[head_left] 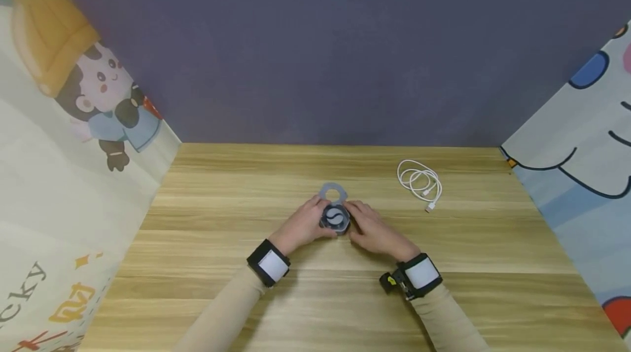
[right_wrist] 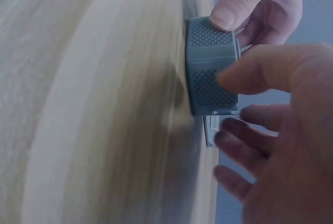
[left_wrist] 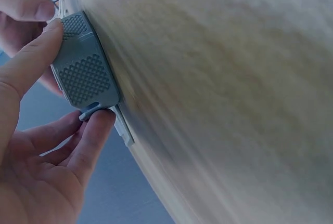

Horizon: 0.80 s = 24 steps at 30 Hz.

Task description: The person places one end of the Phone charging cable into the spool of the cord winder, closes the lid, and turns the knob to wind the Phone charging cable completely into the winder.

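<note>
A small grey many-sided case (head_left: 335, 218) with a clear round top and a dark S-shaped line stands on the wooden table. Its sides carry a raised textured pattern, plain in the left wrist view. Beyond it lies a flat grey ring-shaped piece (head_left: 333, 187); whether the two are joined I cannot tell. My left hand (head_left: 307, 224) grips the case, thumb on the near side and fingers around the far side at a small tab (left_wrist: 93, 110). My right hand (head_left: 377, 230) is at the case's right side, fingers loosely bent and thumb by the textured wall.
A coiled white USB cable (head_left: 419, 179) lies on the table (head_left: 222, 177) to the right, beyond my right hand. A dark wall (head_left: 315, 56) rises behind the table. Printed cartoon panels (head_left: 79, 122) border it on the left and right.
</note>
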### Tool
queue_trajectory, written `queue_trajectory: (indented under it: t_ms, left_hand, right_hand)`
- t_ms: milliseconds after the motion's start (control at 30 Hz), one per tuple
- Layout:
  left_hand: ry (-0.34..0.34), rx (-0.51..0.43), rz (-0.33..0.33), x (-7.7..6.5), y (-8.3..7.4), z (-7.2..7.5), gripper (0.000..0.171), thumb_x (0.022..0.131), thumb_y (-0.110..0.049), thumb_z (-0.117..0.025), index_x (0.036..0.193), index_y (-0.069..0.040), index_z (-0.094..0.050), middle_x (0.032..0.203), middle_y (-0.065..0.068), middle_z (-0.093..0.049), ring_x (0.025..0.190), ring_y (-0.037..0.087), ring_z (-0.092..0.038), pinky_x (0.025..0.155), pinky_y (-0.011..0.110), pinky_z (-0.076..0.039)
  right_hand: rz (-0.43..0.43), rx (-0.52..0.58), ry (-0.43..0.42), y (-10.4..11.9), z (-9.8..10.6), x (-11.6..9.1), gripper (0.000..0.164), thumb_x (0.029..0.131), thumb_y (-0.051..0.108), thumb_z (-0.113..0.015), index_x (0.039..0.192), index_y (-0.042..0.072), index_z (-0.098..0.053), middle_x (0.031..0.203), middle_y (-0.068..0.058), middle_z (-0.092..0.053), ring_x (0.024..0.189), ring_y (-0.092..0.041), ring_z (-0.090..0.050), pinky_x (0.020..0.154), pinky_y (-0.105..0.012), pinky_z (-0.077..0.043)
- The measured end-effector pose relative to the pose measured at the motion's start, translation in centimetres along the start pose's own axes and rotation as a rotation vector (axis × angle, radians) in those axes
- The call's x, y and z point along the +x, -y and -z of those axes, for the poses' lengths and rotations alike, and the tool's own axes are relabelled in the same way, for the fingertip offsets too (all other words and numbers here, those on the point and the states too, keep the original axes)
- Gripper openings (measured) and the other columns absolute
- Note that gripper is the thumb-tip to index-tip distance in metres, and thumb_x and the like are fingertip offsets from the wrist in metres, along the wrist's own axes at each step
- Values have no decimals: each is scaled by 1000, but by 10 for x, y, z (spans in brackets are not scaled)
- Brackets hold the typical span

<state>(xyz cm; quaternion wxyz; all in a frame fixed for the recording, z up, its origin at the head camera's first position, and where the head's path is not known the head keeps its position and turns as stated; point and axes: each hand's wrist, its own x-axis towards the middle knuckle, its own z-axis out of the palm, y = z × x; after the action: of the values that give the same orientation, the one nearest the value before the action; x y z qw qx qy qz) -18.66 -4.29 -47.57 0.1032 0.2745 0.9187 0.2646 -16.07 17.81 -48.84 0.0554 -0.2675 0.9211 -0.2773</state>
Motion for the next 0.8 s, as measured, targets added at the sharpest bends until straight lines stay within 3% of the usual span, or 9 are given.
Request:
queue_trajectory:
  t_ms: [133, 333, 800]
  left_hand:
    - [-6, 6, -6, 1, 1, -1, 79, 85, -36, -86, 144, 4, -52, 151, 28, -47, 138, 39, -51, 115, 46, -44]
    - [-18, 12, -25, 1, 3, -2, 76, 85, -37, -86, 142, 2, -54, 147, 24, -52, 132, 36, -56, 112, 45, -48]
    - [-30, -3, -33, 2, 6, -3, 73, 84, -36, -87, 140, 0, -56, 142, 21, -56, 127, 34, -59, 109, 44, -50]
  right_hand:
    - [36, 28, -57, 3, 3, 2, 65, 91, 5, -67, 152, -3, -44, 149, -22, -48, 139, -39, -46, 117, -61, -36]
    - [105, -6, -139, 3, -1, 9, 46, 100, 20, -69, 141, 2, -59, 137, -14, -58, 128, -33, -55, 110, -54, -45]
    - [68, -29, -141, 3, -7, 19, 49, 95, 27, -77, 136, 4, -64, 131, -10, -61, 120, -27, -57, 103, -46, -52]
